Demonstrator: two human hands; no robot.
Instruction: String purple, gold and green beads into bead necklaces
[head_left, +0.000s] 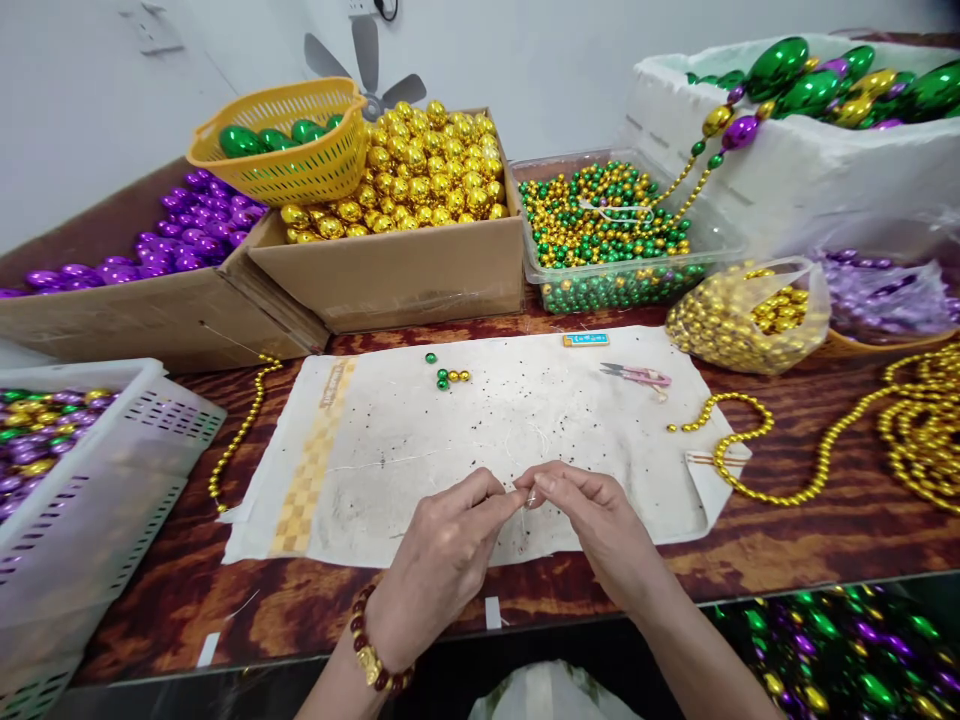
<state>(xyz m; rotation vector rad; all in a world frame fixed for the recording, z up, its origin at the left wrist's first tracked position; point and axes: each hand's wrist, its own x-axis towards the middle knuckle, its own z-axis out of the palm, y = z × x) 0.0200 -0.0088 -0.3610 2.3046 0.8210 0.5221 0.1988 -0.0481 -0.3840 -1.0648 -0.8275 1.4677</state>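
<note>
My left hand (454, 530) and my right hand (596, 515) meet over the near middle of a white cloth (420, 420), fingertips pinched close together. Between them is a thin white thread (405, 459), which loops on the cloth and runs off to the left. Something small and pale shows at the fingertips, too small to make out. Beyond the hands lie a few green beads (442, 378) and gold beads (459, 376). Pink-handled thread snips (636, 375) and a small blue packet (586, 340) rest farther back on the cloth.
A gold bead strand (806, 495) curls on the right; another gold strand (246, 430) lies left. Behind stand a box of gold balls (386, 275), a clear bead tub (637, 265), a bag of gold beads (720, 330) and a foam box (705, 170). A white basket (112, 540) borders the left.
</note>
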